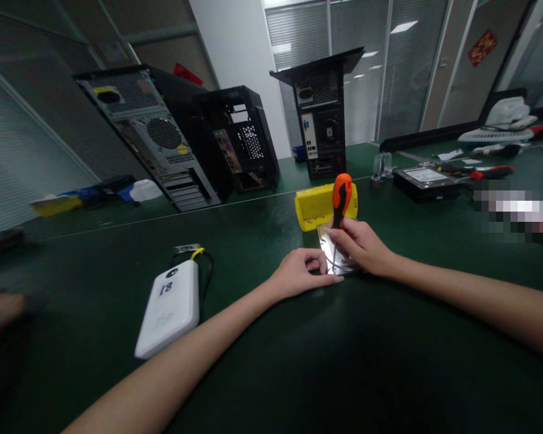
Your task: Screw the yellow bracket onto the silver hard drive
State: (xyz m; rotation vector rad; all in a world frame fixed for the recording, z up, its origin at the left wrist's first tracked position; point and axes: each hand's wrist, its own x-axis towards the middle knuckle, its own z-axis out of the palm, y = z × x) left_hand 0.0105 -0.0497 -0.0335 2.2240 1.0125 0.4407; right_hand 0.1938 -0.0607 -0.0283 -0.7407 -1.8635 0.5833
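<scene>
My right hand (364, 246) grips a screwdriver (342, 196) with an orange and black handle. It stands nearly upright, its shaft pointing down at a silver hard drive (332, 252) on the table. My left hand (302, 271) is curled at the drive's left side, thumb stretched along the near edge and fingers bent against it. Part of the drive is covered by my hands, and I cannot make out the screw under the tip. Just behind the drive stands a yellow box (308, 208) with dark writing.
On the green table (253, 374), a white power bank (169, 304) marked 18 lies left of my left arm. Computer cases (172, 138) stand at the back. Another drive (425, 181) and tools lie at right. Another person's blurred hand (2, 306) shows at far left.
</scene>
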